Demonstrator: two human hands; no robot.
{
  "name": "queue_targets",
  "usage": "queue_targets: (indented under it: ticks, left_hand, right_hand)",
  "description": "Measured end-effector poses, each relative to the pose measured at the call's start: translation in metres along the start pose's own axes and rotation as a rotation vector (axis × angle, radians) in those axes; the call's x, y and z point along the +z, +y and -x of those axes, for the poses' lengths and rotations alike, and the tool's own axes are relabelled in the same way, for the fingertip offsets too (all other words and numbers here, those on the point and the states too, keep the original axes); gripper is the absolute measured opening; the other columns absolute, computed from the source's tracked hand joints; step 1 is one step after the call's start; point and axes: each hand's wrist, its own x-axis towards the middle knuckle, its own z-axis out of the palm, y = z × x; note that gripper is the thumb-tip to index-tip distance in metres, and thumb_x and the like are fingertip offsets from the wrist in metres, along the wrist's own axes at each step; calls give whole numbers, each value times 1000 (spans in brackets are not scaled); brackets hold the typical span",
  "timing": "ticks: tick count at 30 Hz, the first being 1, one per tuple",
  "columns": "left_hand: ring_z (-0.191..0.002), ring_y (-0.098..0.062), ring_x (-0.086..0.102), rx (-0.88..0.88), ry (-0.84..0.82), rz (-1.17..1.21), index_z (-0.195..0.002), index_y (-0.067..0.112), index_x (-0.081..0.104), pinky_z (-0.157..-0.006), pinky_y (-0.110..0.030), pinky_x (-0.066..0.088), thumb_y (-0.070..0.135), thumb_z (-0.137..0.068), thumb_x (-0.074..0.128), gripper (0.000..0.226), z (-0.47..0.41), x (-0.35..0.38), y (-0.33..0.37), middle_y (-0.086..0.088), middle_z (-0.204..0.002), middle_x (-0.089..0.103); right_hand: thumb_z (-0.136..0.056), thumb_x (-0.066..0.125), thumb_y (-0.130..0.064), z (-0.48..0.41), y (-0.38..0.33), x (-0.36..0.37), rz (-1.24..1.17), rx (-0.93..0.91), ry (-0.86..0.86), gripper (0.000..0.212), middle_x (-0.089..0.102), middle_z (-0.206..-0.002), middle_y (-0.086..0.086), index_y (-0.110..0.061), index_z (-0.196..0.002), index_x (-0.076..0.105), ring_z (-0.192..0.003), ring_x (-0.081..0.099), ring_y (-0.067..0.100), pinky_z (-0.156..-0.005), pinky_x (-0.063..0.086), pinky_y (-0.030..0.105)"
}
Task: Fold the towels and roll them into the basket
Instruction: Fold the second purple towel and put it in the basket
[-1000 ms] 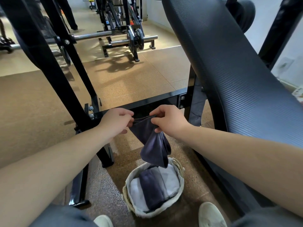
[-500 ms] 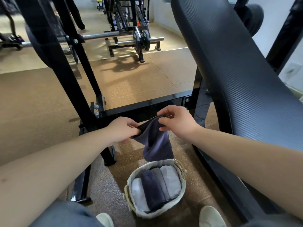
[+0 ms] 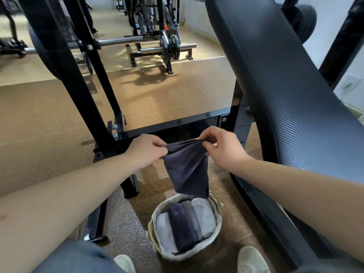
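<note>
A dark navy towel [image 3: 188, 170] hangs in the air above the basket, stretched along its top edge between my two hands. My left hand [image 3: 146, 150] grips its left corner and my right hand [image 3: 221, 146] pinches its right corner. The towel's lower end dangles just over the far rim of a round woven basket [image 3: 215, 236] with a white liner on the floor between my feet. Inside the basket lie several rolled towels side by side: white, navy [image 3: 181, 226], grey and white.
A black padded bench [image 3: 291, 79] slants across the right. A black steel frame [image 3: 173, 127] with a crossbar and slanted posts stands just behind my hands. Barbells and racks sit farther back on the tan floor. My white shoes flank the basket.
My hands have drawn apart, spreading the navy towel's top edge wider; the bunched cloth now hangs flatter and its lower end has lifted a little above the basket.
</note>
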Motion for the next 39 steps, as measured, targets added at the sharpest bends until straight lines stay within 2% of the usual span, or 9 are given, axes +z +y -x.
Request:
queue_targets:
  ticks: [5, 9, 14, 17, 20, 22, 27, 30, 39]
  left_hand:
    - [-61, -17, 70, 6, 79, 54, -91, 26, 73, -59, -29, 61, 14, -87, 66, 14, -2, -4, 2, 3, -90, 71]
    - [-50, -12, 69, 154, 113, -125, -87, 24, 61, -52, -24, 53, 12, -87, 67, 13, 1, -4, 1, 4, -82, 67]
    - [-56, -7, 69, 283, 50, -254, -78, 30, 69, -63, -25, 59, 6, -93, 62, 30, 3, -7, -3, 7, -93, 74]
    - [-65, 4, 62, 322, 0, -288, -103, 35, 78, -78, -21, 57, 7, -97, 61, 33, 4, -6, -2, 15, -103, 74]
    - [-52, 15, 52, 342, -14, -305, -126, 34, 71, -61, -4, 39, 7, -97, 61, 40, 7, -5, 0, 26, -63, 53]
    - [-51, 15, 52, 330, -18, -313, -130, 34, 68, -58, -4, 36, 7, -96, 63, 43, 8, -6, -1, 27, -56, 46]
    - [-73, 1, 58, 287, -75, -414, -131, 29, 68, -77, -16, 47, 16, -91, 69, 42, 3, -2, -4, 18, -82, 66]
    - [-96, -11, 66, 238, -99, -485, -124, 26, 72, -87, -25, 54, 24, -88, 71, 36, -1, 2, -5, 6, -107, 74]
    - [-74, -7, 67, 82, -28, -317, -79, 27, 78, -68, -20, 52, 16, -87, 67, 17, 0, -2, -1, 14, -70, 69]
  right_hand:
    - [-98, 62, -11, 0, 2, -2, -13, 45, -31, 18, 67, -89, -11, -29, -102, 63, -75, 71, 12, -80, 59, 32]
    - [-98, 61, -9, 2, -1, 4, 16, 20, -67, 24, 66, -86, -14, -33, -98, 61, -79, 70, 11, -80, 60, 34]
    - [-96, 62, -11, 1, -5, 4, 11, 7, -61, 22, 67, -84, -14, -33, -98, 64, -76, 70, 9, -80, 59, 33]
    - [-95, 62, -13, 0, -7, 6, -1, 1, -63, 20, 67, -83, -12, -31, -101, 67, -76, 70, 11, -82, 60, 38]
    - [-96, 61, -12, 2, -9, 8, -15, -5, -79, 22, 65, -82, -14, -34, -99, 66, -77, 69, 11, -81, 61, 40]
    - [-96, 61, -12, 3, -11, 9, -15, -20, -96, 23, 65, -82, -14, -35, -98, 65, -77, 69, 10, -80, 62, 39]
    - [-96, 60, -13, 4, -11, 12, 17, -71, -129, 21, 65, -85, -16, -32, -102, 67, -75, 67, 7, -79, 61, 37]
    - [-95, 61, -14, 5, -9, 14, 71, -113, -129, 22, 65, -91, -14, -30, -107, 69, -80, 62, 3, -81, 57, 31]
    - [-97, 59, -12, 3, -2, 14, 146, -69, -179, 23, 67, -102, -7, -26, -112, 69, -96, 63, 12, -90, 55, 33]
